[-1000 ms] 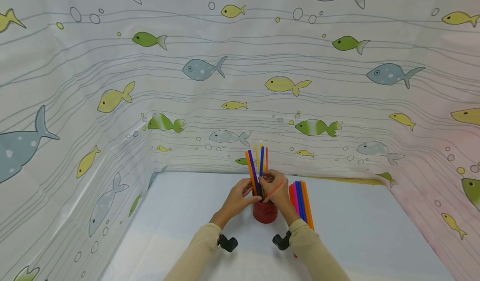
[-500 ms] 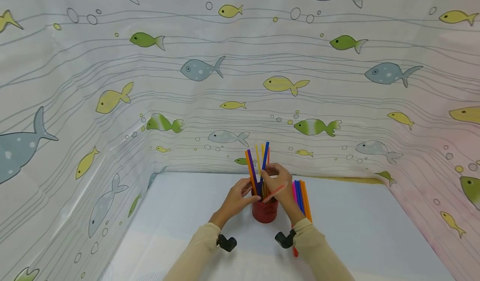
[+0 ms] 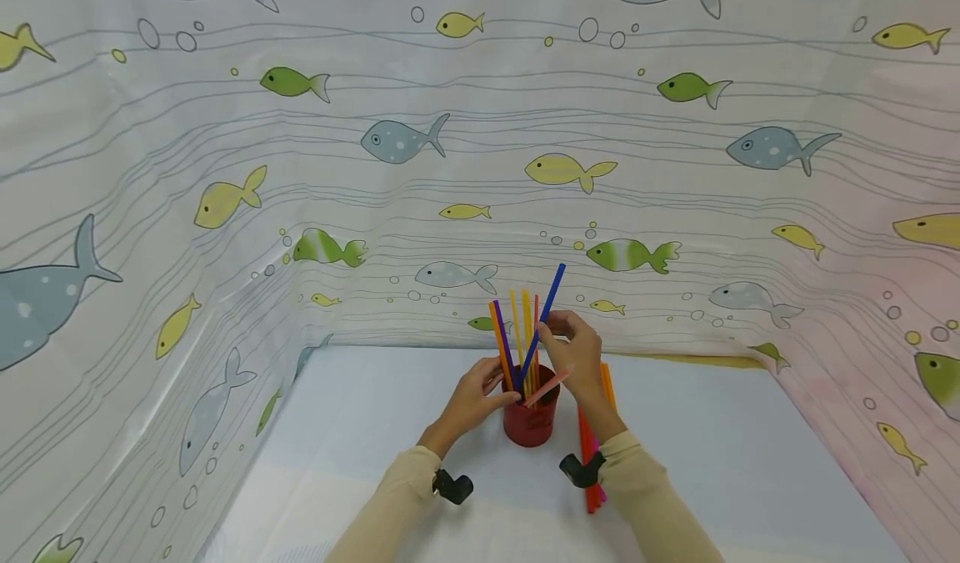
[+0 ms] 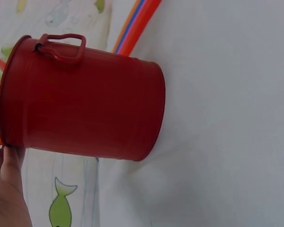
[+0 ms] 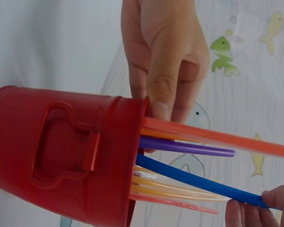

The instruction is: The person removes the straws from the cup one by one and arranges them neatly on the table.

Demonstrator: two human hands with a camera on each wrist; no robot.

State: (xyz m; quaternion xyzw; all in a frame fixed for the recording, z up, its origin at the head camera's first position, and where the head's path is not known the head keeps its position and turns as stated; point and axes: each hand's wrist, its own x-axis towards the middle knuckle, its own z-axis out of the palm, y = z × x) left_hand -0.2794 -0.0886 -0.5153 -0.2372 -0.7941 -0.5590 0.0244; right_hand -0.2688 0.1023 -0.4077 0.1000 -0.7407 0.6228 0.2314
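A small red metal bucket (image 3: 528,427) with side handles stands upright on the table. Plastic drinking straws lean out of its mouth: a purple straw (image 5: 189,147), a red straw (image 5: 222,137) and several yellow and orange ones. At the left of the rim, my left hand (image 3: 472,394) grips the bucket, thumb in front and fingers behind. My right hand (image 3: 576,350), to the right above the rim, pinches a blue straw (image 3: 553,292) near its upper part. That straw slants to the right, and its lower end is hidden inside the bucket.
More straws lie on the table right of the bucket, including red straws (image 3: 588,446) and orange straws (image 3: 608,386), partly covered by my right forearm. A fish-patterned cloth (image 3: 525,238) rises behind the white table (image 3: 720,446) and along both sides.
My right hand has moved up and to the right, drawing the blue straw higher and tilting its top rightward. My left hand has stayed at the bucket.
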